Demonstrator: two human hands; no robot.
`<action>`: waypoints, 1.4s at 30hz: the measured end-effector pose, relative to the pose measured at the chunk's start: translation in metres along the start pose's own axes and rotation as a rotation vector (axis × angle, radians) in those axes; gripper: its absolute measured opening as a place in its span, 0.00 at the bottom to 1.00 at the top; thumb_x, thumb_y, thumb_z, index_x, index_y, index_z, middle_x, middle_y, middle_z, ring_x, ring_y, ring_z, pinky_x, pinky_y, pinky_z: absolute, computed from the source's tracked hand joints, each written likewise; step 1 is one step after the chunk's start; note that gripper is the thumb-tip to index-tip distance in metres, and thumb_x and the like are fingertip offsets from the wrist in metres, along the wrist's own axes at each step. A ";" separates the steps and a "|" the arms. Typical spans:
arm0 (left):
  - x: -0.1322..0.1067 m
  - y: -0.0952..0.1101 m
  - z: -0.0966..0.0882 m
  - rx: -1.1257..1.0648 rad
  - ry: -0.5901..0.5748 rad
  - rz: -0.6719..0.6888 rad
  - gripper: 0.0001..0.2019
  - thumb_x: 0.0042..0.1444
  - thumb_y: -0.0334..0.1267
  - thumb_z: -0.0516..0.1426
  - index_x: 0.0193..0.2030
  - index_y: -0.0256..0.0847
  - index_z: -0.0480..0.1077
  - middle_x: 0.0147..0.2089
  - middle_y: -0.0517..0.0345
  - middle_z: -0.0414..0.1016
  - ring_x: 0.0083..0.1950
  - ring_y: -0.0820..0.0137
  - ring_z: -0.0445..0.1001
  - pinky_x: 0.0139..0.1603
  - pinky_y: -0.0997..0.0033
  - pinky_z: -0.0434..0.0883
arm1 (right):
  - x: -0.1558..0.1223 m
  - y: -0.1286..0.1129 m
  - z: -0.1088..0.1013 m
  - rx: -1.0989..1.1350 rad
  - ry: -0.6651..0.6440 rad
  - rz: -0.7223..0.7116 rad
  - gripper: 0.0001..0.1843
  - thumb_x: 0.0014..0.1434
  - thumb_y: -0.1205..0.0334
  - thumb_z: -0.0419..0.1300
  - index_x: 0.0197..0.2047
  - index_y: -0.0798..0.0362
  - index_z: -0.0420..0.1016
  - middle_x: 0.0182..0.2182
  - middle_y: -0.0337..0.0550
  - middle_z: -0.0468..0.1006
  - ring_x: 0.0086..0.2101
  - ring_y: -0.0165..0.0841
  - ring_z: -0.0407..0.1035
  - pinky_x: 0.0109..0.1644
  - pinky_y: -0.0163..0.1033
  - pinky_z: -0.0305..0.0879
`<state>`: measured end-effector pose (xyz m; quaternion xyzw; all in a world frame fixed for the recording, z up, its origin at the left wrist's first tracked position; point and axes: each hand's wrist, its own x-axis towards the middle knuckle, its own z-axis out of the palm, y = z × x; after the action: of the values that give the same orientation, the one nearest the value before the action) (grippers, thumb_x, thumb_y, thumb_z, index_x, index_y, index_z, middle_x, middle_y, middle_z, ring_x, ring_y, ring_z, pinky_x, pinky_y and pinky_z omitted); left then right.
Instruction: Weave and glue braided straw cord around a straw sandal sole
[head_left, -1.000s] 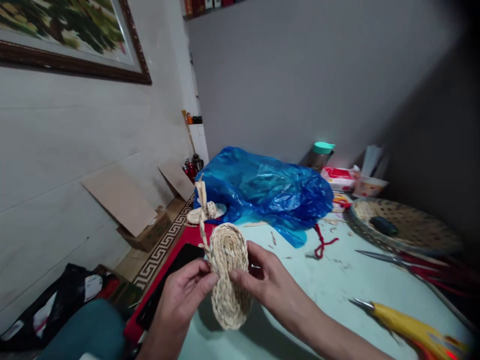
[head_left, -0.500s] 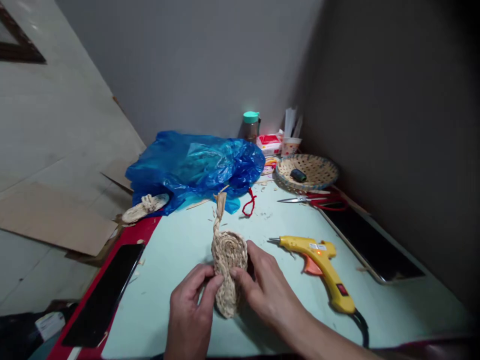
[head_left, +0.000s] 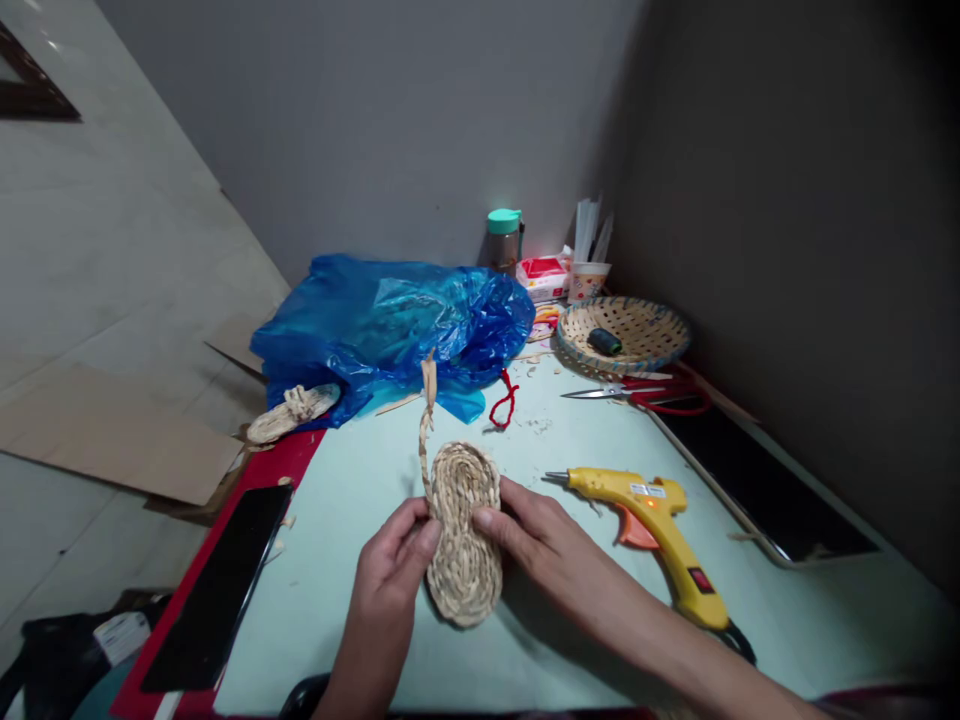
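Between my hands is a woven straw sole [head_left: 463, 540], a coiled braid shaped like a small slipper sole, its broad face toward me. A loose tail of braid [head_left: 425, 430] sticks up from its upper left side. My left hand [head_left: 397, 560] pinches the left edge at the narrow waist, with the thumb in front. My right hand [head_left: 529, 530] grips the right edge, thumb on the face and fingers partly hidden behind. To the right lies a yellow glue gun [head_left: 652, 520] with an orange trigger and a lit switch, touched by neither hand.
A blue plastic bag [head_left: 390, 320] fills the table's back left, beside a finished straw slipper [head_left: 294, 414]. Red-handled scissors [head_left: 637, 393], a woven basket [head_left: 660, 345] holding a dark spool, and a tablet [head_left: 772, 480] lie right. A black phone [head_left: 217, 590] rests left; red cord [head_left: 504, 402] lies behind.
The sole has turned from a slanted, partly edge-on position to show its whole face. My hands still hold its two sides, and the camera view has shifted slightly.
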<state>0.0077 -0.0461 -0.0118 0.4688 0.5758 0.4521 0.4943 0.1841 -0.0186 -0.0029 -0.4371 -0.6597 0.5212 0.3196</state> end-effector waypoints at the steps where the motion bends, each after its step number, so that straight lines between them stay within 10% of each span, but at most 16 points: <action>1: -0.001 0.001 0.001 -0.034 0.008 -0.015 0.14 0.61 0.47 0.58 0.46 0.39 0.75 0.44 0.54 0.81 0.44 0.65 0.76 0.48 0.71 0.72 | 0.000 -0.001 0.000 0.025 -0.012 -0.006 0.13 0.72 0.56 0.49 0.48 0.51 0.72 0.44 0.44 0.77 0.45 0.40 0.70 0.52 0.45 0.62; 11: -0.007 0.005 0.012 -0.186 -0.140 -0.164 0.21 0.54 0.42 0.65 0.53 0.36 0.75 0.51 0.46 0.82 0.52 0.56 0.79 0.49 0.66 0.75 | 0.004 0.000 -0.005 0.257 0.050 0.024 0.09 0.60 0.59 0.61 0.43 0.53 0.72 0.37 0.43 0.76 0.39 0.39 0.69 0.45 0.43 0.63; 27: -0.018 -0.004 0.028 0.283 0.127 0.094 0.11 0.58 0.42 0.58 0.42 0.41 0.77 0.41 0.54 0.83 0.41 0.62 0.79 0.46 0.67 0.73 | -0.005 -0.003 0.033 0.582 0.319 0.019 0.10 0.59 0.60 0.59 0.41 0.55 0.75 0.38 0.47 0.82 0.39 0.41 0.75 0.47 0.44 0.70; 37: -0.022 0.016 0.022 0.008 -0.095 -0.095 0.21 0.52 0.45 0.65 0.49 0.35 0.77 0.42 0.49 0.84 0.46 0.56 0.79 0.46 0.66 0.74 | -0.013 -0.017 0.009 0.674 0.116 0.077 0.21 0.55 0.65 0.60 0.53 0.53 0.71 0.41 0.44 0.80 0.44 0.39 0.73 0.48 0.43 0.68; 42: -0.029 0.020 0.022 -0.244 -0.238 -0.309 0.18 0.53 0.48 0.66 0.41 0.34 0.77 0.29 0.50 0.81 0.31 0.61 0.79 0.32 0.68 0.74 | -0.017 -0.025 -0.004 0.620 -0.001 0.034 0.18 0.58 0.64 0.64 0.53 0.50 0.76 0.44 0.41 0.79 0.45 0.38 0.72 0.51 0.41 0.65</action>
<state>0.0333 -0.0707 0.0104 0.3617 0.5194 0.3789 0.6751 0.1881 -0.0342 0.0226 -0.3294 -0.4620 0.7032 0.4284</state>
